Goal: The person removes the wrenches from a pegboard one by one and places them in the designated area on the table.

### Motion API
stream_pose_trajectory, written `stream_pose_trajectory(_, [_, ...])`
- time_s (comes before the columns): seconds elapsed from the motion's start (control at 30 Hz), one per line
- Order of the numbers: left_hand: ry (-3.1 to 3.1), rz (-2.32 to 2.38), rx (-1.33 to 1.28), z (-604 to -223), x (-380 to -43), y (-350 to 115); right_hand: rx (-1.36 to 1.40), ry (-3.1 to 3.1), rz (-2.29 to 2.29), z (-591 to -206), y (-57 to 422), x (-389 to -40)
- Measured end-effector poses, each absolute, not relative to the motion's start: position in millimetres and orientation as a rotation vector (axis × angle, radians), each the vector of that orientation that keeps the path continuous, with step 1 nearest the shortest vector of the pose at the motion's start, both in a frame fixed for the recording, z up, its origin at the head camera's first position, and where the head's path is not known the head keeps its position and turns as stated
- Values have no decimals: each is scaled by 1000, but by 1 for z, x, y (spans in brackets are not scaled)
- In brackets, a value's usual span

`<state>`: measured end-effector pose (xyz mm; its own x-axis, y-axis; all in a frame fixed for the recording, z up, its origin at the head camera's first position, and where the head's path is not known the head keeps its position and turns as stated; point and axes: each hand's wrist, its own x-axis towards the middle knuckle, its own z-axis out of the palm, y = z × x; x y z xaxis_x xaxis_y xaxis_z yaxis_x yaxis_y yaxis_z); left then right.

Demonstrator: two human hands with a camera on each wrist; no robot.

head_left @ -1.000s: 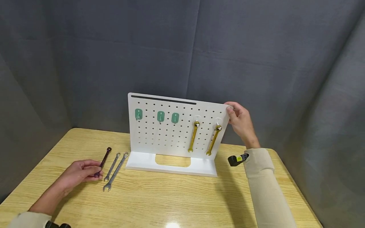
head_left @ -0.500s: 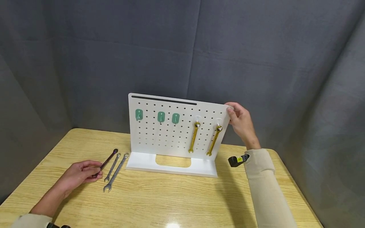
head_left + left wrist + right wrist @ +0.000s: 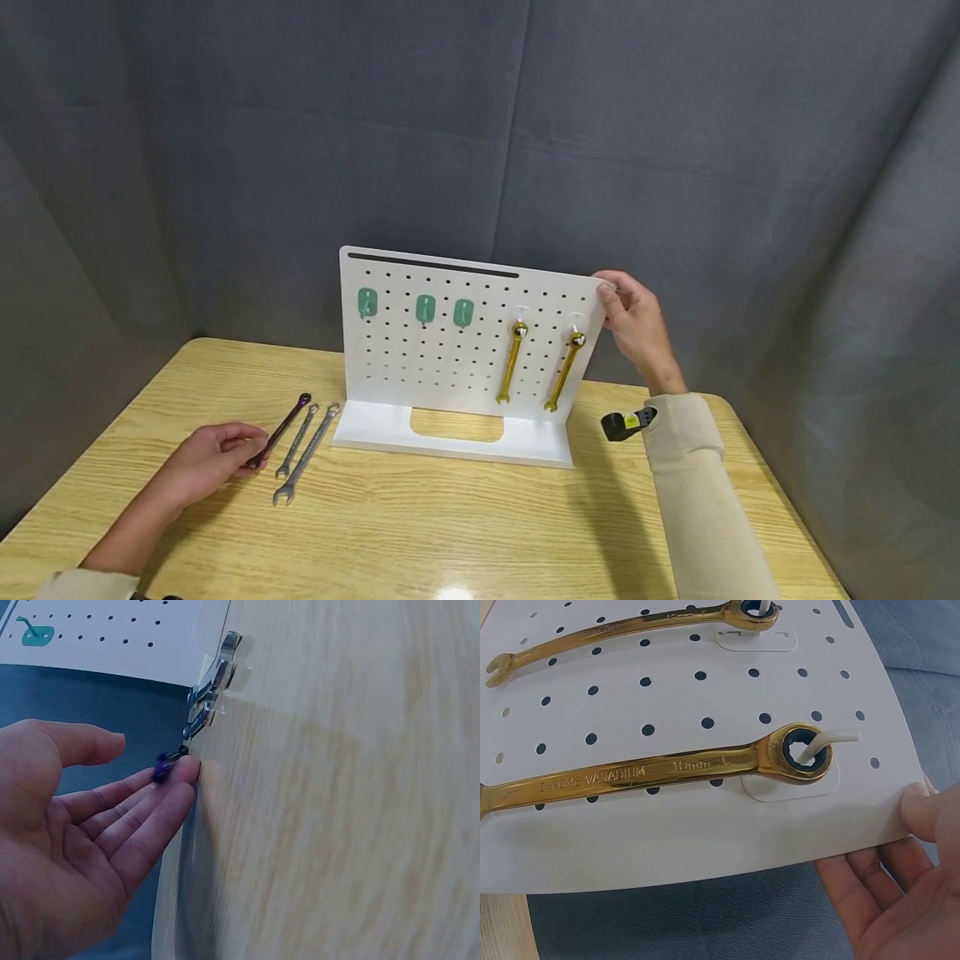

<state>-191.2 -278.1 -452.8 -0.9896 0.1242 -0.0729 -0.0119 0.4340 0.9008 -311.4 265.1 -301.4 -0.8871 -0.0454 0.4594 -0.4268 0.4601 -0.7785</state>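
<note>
My left hand (image 3: 210, 462) is at the lower end of a dark purple wrench (image 3: 281, 427) on the left of the table. In the left wrist view, the thumb is apart from the purple wrench (image 3: 161, 769), and the nearly straight fingers touch its end. Beside it lie a small silver wrench (image 3: 298, 442) and a longer silver wrench (image 3: 309, 450). My right hand (image 3: 637, 329) pinches the upper right corner of a white pegboard (image 3: 420, 354), thumb in front and fingers behind. Two gold wrenches, one inner (image 3: 513, 362) and one outer (image 3: 660, 769), hang by their ring ends on white hooks.
Three green hooks, at left (image 3: 367, 302), middle (image 3: 425, 308) and right (image 3: 463, 312), bear no wrench. The board's white base (image 3: 450, 446) stands on the wooden table (image 3: 420, 533). A grey curtain (image 3: 390, 150) hangs behind.
The purple wrench's ring end has swung right, toward the silver wrenches. My left hand has shifted only slightly. The right hand keeps its hold on the pegboard corner.
</note>
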Motion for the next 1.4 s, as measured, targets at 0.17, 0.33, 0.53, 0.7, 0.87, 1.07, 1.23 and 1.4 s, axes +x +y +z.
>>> stream_pose_trajectory(0.17, [2547,1630,115,-454,-189,-277,405,-2338,1409,-301,266,-312])
stream_pose_trajectory(0.33, [2525,1665,140,-454,-188,-276,399,-2338,1421,-301,265,-312])
stream_pose_trajectory(0.53, [2624,1518,162,-448,-187,-273,388,-2348,1402,-301,266,-311])
stream_pose_trajectory(0.7, [2848,1264,222,-441,-187,-264,392,-2341,1408,-301,266,-311])
stream_pose_trajectory(0.87, [2974,1179,324,-439,-188,-252,386,-2344,1403,-301,266,-312])
stream_pose_trajectory(1.07, [3035,1180,400,-433,-187,-238,396,-2342,1415,-301,265,-312])
stream_pose_trajectory(1.23, [2982,1248,477,-425,-188,-222,399,-2342,1420,-300,264,-311])
stream_pose_trajectory(1.4, [2914,1295,558,-418,-194,-200,398,-2335,1432,-299,264,-310])
